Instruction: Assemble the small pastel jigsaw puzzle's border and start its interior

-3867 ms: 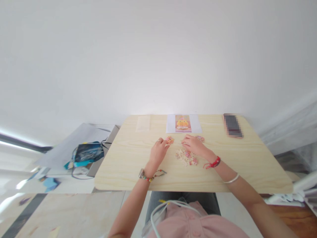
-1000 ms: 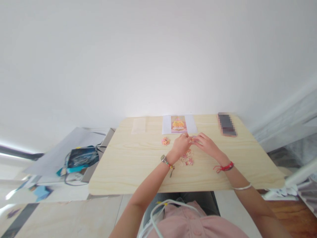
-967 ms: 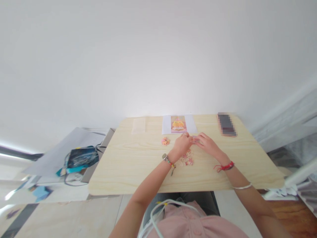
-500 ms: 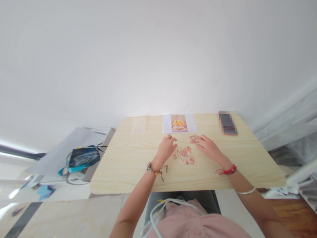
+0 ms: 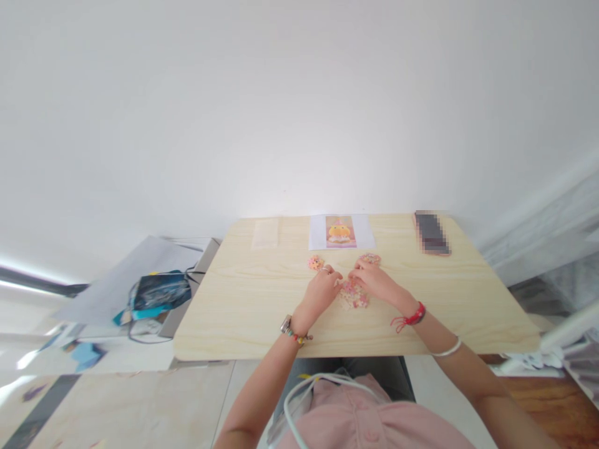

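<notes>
Puzzle pieces [image 5: 354,298] lie heaped on the table [image 5: 243,299] between your left hand [image 5: 322,290] and right hand [image 5: 375,282], fingers curled onto the heap, grip on any piece unclear; sorting in hand, lifting one needs a fine pinch.

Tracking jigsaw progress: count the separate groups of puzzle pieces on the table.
3: one small group beyond the left hand, a second group beyond the right hand, a loose pile between them. More may be hidden.

Bright, soft daylight; warped edges
</notes>
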### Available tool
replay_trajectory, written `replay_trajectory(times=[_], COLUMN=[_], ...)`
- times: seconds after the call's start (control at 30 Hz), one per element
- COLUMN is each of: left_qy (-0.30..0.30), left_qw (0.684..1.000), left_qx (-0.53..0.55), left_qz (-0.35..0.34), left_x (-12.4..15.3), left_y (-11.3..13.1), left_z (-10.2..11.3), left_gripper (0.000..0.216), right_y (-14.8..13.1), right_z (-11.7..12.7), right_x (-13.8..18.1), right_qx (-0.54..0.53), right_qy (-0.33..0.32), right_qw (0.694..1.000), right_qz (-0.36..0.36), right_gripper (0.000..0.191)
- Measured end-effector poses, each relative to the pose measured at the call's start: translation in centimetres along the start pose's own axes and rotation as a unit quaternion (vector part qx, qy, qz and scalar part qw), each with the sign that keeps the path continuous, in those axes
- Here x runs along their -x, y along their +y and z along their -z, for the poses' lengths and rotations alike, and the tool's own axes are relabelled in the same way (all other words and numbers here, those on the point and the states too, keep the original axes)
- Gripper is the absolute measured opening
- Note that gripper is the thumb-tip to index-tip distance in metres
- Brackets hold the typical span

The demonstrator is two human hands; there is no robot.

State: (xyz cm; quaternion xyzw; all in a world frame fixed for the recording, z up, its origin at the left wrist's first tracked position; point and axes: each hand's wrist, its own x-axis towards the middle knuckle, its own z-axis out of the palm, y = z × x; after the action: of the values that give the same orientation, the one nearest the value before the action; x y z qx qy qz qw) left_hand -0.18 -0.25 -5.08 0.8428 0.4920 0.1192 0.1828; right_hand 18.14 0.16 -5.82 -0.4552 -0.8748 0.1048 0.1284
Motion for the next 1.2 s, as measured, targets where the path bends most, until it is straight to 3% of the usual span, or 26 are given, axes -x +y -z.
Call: replay_trajectory(times=[0.23,0.63,1.03,1.2], left_qy=[-0.001,-0.013,0.001,0.022], left_qw=[1.0,0.997,0.999,0.999], left_qx=[-0.008,-0.068,-0.04,-0.019], left_qz=[-0.004,0.018,0.036,0.021], left_x=[0.3,0.0,0.1,-0.1], left_y=[0.6,2.4,1.7,1.7], left_z=[-0.3,-0.2,-0.1,-0.2], left_gripper=[0.017,0.022,0.019,0.019], right_y=[0.8,1.2,0.0,-0.2], right_z=[0.0,0.5,0.5,1.4], right_x=[-0.6,0.0,0.2,0.2], right_qx=[0.044,0.017,0.09,0.089], right_qy=[-0.039,-0.028,-0.031,-0.001], right_qw=[0.998,0.998,0.994,0.995], right_qz=[0.013,0.045,0.056,0.048], right_gripper=[0.01,0.013,0.017,0.017])
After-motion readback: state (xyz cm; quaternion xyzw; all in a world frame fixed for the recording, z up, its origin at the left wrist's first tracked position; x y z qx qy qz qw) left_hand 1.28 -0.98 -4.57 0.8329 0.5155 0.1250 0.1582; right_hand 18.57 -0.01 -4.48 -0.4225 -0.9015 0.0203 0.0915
